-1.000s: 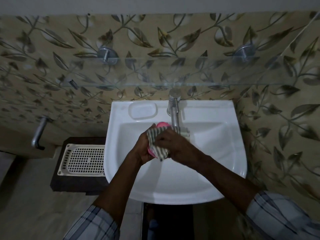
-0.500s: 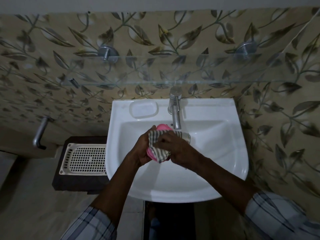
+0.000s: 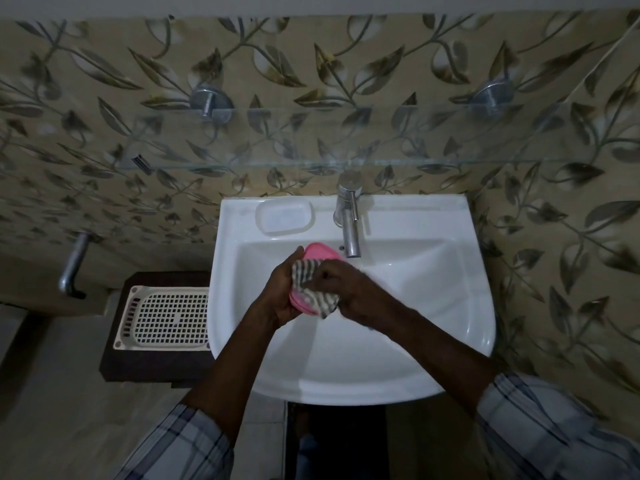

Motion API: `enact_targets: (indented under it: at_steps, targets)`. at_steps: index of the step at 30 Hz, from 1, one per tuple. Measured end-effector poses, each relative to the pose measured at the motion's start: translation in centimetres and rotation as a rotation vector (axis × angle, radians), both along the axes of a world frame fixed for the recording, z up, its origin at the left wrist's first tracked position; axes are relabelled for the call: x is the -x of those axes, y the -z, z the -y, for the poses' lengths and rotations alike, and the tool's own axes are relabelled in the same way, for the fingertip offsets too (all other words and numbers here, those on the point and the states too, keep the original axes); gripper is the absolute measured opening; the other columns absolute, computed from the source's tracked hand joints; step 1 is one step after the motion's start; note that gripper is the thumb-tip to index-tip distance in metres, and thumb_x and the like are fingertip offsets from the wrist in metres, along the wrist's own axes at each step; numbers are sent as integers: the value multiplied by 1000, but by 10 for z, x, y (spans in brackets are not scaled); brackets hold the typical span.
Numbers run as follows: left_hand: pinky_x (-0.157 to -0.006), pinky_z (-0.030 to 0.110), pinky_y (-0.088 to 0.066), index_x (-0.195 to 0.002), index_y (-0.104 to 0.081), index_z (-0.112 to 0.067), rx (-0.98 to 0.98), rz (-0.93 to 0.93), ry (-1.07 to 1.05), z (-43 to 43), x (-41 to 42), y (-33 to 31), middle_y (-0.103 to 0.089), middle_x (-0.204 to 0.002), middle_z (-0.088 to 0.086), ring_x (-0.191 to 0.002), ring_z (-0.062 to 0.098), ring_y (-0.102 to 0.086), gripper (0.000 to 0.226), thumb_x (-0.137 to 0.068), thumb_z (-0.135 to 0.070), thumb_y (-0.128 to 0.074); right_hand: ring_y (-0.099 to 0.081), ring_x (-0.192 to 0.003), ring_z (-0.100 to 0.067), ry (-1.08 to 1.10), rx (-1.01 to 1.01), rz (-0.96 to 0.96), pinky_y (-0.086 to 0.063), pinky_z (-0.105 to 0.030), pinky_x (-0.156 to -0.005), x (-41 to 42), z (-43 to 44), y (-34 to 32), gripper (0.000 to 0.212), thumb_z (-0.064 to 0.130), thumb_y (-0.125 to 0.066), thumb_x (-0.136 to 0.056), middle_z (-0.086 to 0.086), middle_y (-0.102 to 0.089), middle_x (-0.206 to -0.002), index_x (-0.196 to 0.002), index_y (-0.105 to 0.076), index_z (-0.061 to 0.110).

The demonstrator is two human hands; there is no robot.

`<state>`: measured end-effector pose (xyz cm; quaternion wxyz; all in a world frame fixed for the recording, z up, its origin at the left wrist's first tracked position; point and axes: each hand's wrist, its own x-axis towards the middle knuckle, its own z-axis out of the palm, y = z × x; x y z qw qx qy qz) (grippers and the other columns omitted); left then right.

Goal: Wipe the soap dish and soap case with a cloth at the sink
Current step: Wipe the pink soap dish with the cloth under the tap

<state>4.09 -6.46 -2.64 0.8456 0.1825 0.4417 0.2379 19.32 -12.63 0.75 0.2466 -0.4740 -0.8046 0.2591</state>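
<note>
Over the white sink [image 3: 433, 327], my left hand [image 3: 280, 289] grips a pink soap case [image 3: 320, 251] from its left side. A striped grey-and-white cloth [image 3: 306, 273] lies pressed against the case, and my right hand [image 3: 346, 289] holds that cloth against it. Most of the pink case is hidden by the cloth and my fingers. A white soap dish [image 3: 284, 216] sits moulded into the sink's back ledge, left of the tap.
A chrome tap [image 3: 349, 220] stands at the back of the sink, just right of the pink case. A glass shelf [image 3: 381, 161] runs along the leaf-patterned wall above. A cream perforated tray [image 3: 166, 317] rests on a dark stand left of the sink.
My right hand has drawn the cloth down and bunched it lower on the case, so more pink shows at the top. The case stays in my left hand.
</note>
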Motion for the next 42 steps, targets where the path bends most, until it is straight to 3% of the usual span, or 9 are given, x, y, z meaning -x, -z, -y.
enact_targets:
  at_steps: [4, 8, 13, 25, 30, 33, 37, 40, 42]
  targets:
    - [-72, 36, -61, -104, -73, -3, 30, -21, -8, -7, -4, 2, -78, -92, 17, -79, 28, -76, 61, -102, -50, -34, -60, -105, -41, -5, -33, 28, -52, -49, -92, -3, 0, -1, 51, -25, -52, -73, -28, -63, -113, -117, -68, -4]
    - [-74, 38, -57, -115, -64, -7, 20, -45, -11, -9, 1, 0, -78, -95, 16, -80, 28, -76, 58, -102, -53, -32, -65, -95, -47, 18, 7, -12, -58, -50, -81, -17, 4, -5, 36, -14, -48, -79, -33, -65, -103, -107, -70, -12]
    - [-74, 36, -55, -126, -60, -3, 32, -105, -10, -10, -7, -5, -75, -94, 17, -86, 29, -68, 61, -102, -53, -34, -66, -90, -38, 33, 18, -58, -50, -25, -78, -4, 11, -2, 43, -22, -50, -73, -28, -65, -98, -108, -71, -9]
    - [-81, 46, -53, -119, -62, -9, 28, -77, -25, -14, 9, 2, -71, -107, 21, -96, 36, -65, 54, -102, -52, -35, -63, -102, -45, -70, 9, 17, -58, -51, -82, -25, -2, 4, 50, -12, -41, -68, -30, -65, -108, -107, -72, -7]
    - [-76, 41, -56, -123, -61, -9, 23, -62, 3, -15, 15, 3, -76, -98, 17, -92, 33, -67, 54, -102, -52, -35, -63, -95, -40, -119, -44, 41, -54, -42, -81, -16, 2, 3, 44, -3, -37, -79, -29, -66, -100, -103, -74, -6]
    - [-81, 48, -56, -119, -65, -12, 17, -28, 18, -12, 16, 3, -75, -105, 19, -95, 37, -67, 51, -103, -50, -35, -63, -92, -43, -40, -92, 57, -56, -47, -78, -24, -5, 0, 43, 1, -37, -77, -28, -65, -99, -98, -74, -8]
    - [-77, 45, -60, -120, -68, -18, -7, 18, 40, -13, 21, 4, -73, -110, 17, -93, 33, -71, 49, -102, -51, -36, -62, -98, -34, -139, -71, 60, -53, -44, -86, -19, 5, 6, 39, -13, -49, -79, -23, -68, -105, -107, -74, -1]
    - [-77, 51, -60, -126, -67, -17, 4, 67, 80, -13, 21, 3, -70, -115, 23, -92, 40, -71, 53, -101, -52, -37, -64, -88, -25, 206, 56, -57, -60, -43, -70, -27, -2, 13, 34, -7, -59, -81, -12, -63, -102, -111, -70, 7]
    - [-77, 52, -60, -124, -70, -17, 5, 100, 87, -12, 21, 4, -71, -114, 23, -91, 41, -72, 53, -99, -53, -39, -62, -91, -31, 271, 30, -6, -59, -38, -74, -22, -2, 11, 38, -12, -57, -79, -17, -61, -104, -114, -67, 0]
